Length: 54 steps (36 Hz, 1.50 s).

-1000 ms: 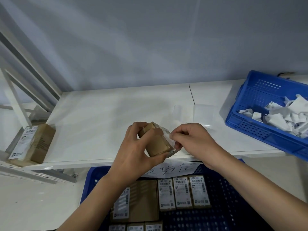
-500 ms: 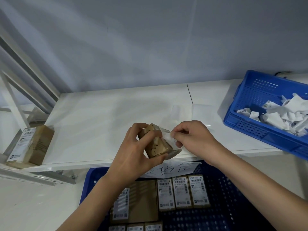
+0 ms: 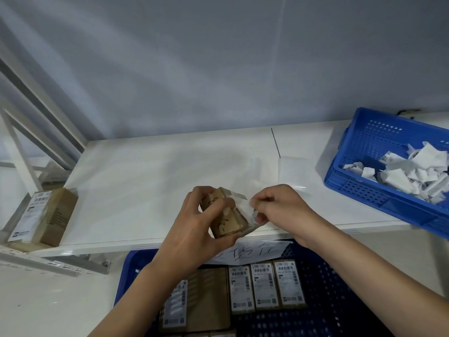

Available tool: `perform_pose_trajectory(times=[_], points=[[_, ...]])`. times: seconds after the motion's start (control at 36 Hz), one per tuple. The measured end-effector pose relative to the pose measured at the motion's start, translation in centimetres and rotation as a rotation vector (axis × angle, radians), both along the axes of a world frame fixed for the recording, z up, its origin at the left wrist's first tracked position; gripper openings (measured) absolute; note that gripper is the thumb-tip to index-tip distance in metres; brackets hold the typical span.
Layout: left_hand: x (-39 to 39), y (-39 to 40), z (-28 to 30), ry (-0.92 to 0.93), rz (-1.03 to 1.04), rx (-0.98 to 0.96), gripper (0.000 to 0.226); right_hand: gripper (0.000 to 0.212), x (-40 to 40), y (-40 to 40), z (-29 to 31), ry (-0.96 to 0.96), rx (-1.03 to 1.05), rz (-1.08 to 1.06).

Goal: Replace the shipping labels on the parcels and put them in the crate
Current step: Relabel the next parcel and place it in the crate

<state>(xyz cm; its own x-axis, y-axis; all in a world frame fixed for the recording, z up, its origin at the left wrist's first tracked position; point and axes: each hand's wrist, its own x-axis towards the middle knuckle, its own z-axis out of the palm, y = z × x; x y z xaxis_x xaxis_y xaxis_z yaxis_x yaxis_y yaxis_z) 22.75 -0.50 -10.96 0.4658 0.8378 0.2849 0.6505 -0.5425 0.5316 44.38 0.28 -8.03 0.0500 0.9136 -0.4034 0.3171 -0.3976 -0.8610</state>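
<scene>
Peeling label (image 3: pixel 243 208) off parcel (image 3: pixel 227 218) — left hand (image 3: pixel 194 229) gripping parcel firmly, right hand (image 3: pixel 279 207) pinching label edge; pull low, slow, steady — avoid tearing.

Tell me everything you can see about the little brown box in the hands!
The box is small, brown, cardboard-looking and held tilted above the white shelf's front edge. Dark scribbles mark its near side. The left hand grips it, fingers over the top, thumb underneath. A clear wrapping seems to cover its right end, where the right hand pinches a white label that is partly lifted off.
</scene>
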Motion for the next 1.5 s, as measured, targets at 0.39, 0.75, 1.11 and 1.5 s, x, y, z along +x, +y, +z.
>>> perform_pose_trajectory(times=[0.39, 0.75, 1.11, 1.5], points=[[-1.2, 0.8, -0.4, 0.005, 0.011, -0.022, 0.058, 0.006, -0.4, -0.5, 0.4, -0.016, 0.068, 0.199], [-2.0, 1.8, 0.0, -0.197, 0.118, -0.187, 0.046, 0.037, 0.3, -0.9, -0.5, -0.222, 0.166, 0.397], [-1.8, 1.7, 3.2, -0.604, 0.037, -0.750, 0.033, 0.114, 2.2, -0.3, 1.7, -0.309, -0.032, 0.606], [0.5, 1.1, 1.2, -0.768, 0.402, -0.829, 0.034, 0.108, -0.6, -1.4, -1.9, -0.492, 0.289, 0.304]])
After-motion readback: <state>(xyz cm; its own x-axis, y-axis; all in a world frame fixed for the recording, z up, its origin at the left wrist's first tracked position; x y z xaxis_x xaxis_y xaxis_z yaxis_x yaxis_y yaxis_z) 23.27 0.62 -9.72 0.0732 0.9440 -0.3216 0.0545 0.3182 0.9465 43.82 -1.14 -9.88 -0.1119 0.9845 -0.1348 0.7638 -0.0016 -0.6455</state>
